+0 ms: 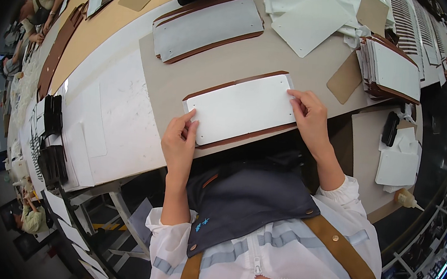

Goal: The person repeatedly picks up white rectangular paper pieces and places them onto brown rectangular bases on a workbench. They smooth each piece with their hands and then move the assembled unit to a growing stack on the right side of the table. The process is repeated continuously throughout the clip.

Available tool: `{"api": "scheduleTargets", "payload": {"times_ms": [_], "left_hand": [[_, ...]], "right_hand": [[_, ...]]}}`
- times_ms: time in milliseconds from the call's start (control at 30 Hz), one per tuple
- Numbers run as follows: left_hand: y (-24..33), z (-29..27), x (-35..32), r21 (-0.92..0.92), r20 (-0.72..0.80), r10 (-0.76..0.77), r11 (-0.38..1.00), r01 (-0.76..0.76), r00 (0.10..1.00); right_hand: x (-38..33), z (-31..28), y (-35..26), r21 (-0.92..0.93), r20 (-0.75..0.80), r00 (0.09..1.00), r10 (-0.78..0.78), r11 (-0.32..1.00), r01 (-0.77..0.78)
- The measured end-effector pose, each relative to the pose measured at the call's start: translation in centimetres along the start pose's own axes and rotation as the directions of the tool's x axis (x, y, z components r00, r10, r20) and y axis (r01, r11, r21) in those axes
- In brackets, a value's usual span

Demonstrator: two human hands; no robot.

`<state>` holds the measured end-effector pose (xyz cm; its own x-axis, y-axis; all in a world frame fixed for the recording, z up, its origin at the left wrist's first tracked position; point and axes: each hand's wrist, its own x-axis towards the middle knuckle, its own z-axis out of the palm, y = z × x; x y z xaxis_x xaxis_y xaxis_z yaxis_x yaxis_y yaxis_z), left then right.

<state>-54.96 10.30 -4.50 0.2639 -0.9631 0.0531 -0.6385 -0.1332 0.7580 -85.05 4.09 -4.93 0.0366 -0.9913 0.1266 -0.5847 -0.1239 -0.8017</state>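
Note:
A white rectangular panel with small holes at its corners lies over a brown leather piece, whose strips show along its far and near edges. My left hand pinches the panel's left end between thumb and fingers. On the opposite end, my right hand grips the right edge, its fingertips near the corner holes. Whether the fingers also catch the leather underneath is hidden. Farther off lies a stack of brown leather pieces with a grey panel on top.
White sheets pile up at the back. Brown leather pieces with white panels are stacked at right, beside a tan card. A lower surface at right holds a black object and a glue bottle. Other people work at far left and right.

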Motion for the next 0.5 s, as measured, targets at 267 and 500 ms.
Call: {"api": "scheduleTargets", "payload": {"times_ms": [267, 500], "left_hand": [[0.12, 0.01, -0.11, 0.020, -0.007, 0.013, 1.000, -0.013, 1.000], [0.68, -0.08, -0.13, 0.024, -0.001, -0.011, 1.000, 0.011, 1.000]], "right_hand": [[-0.04, 0.09, -0.03, -0.011, 0.000, 1.000, -0.022, 1.000, 0.022], [-0.12, 0.00, -0.26, -0.043, -0.004, 0.999, -0.040, 0.998, 0.039]]}}
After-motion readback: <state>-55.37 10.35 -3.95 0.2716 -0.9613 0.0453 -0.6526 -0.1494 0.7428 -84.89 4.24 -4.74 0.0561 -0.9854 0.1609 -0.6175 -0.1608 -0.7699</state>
